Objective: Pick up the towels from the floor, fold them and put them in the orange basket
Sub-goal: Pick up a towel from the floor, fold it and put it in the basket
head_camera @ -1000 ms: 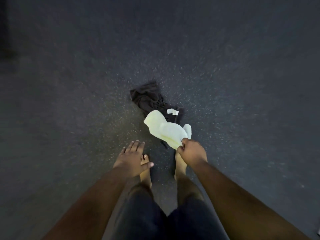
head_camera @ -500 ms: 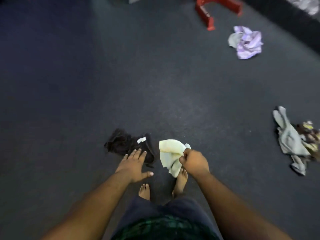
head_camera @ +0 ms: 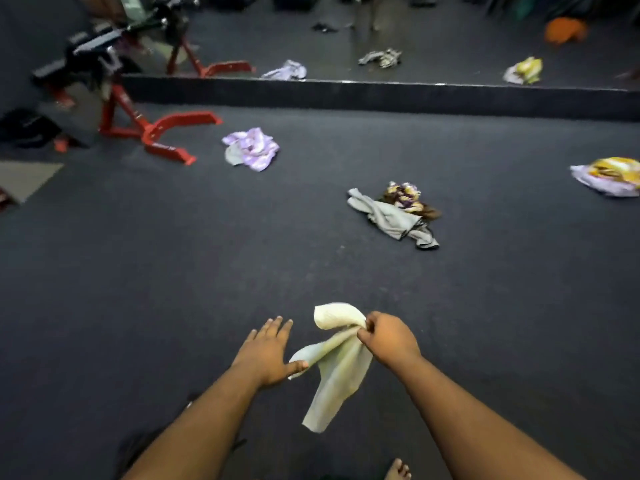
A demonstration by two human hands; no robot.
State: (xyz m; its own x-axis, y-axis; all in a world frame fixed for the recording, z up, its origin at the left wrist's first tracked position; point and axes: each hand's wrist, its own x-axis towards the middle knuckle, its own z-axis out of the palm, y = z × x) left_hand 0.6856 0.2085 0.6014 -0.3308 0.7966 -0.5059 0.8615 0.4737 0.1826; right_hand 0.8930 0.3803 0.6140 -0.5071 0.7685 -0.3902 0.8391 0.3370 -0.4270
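My right hand (head_camera: pixel 388 339) is shut on a pale yellow-white towel (head_camera: pixel 334 365), which hangs off the floor below my fist. My left hand (head_camera: pixel 268 351) is flat with fingers apart, its thumb touching the towel's left corner. More crumpled towels lie on the dark floor: a lilac one (head_camera: pixel 251 148), a grey one with a patterned piece (head_camera: pixel 394 214), and a yellow and lilac one (head_camera: pixel 609 174) at the right edge. An orange shape (head_camera: pixel 564 29) shows in the wall mirror, far right; I cannot tell if it is the basket.
A red-framed exercise machine (head_camera: pixel 152 128) stands at the far left. A low dark ledge (head_camera: pixel 381 95) runs below the mirror, which reflects the towels. A dark cloth (head_camera: pixel 138 445) lies under my left forearm. My bare foot (head_camera: pixel 398 471) shows at the bottom.
I have risen from the floor and the view has tilted up to the room. The right hand lifted the pale towel off the floor, and the left hand came beside it.
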